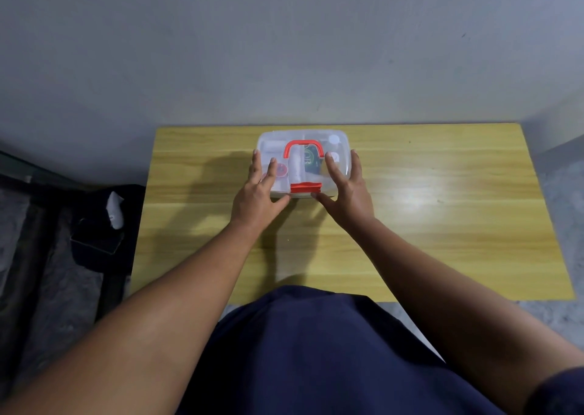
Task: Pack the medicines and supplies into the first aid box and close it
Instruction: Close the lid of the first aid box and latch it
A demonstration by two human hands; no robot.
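Note:
The clear plastic first aid box (343,144) sits at the far middle of the yellow wooden table (442,225), its lid down. A red handle (304,146) lies flat on the lid and a red latch (305,187) sits at the near edge. Through the lid I make out white rolls, a green packet, a red-capped item and white bottles. My left hand (257,195) presses flat on the lid's left part, fingers straight, thumb at the box's near edge. My right hand (346,190) presses on the lid's right part, thumb just under the latch.
A grey wall stands right behind the table. On the floor to the left lies a dark bag or cloth (101,234) with a white item (114,209) on it. My dark blue clothing fills the lower middle of the view.

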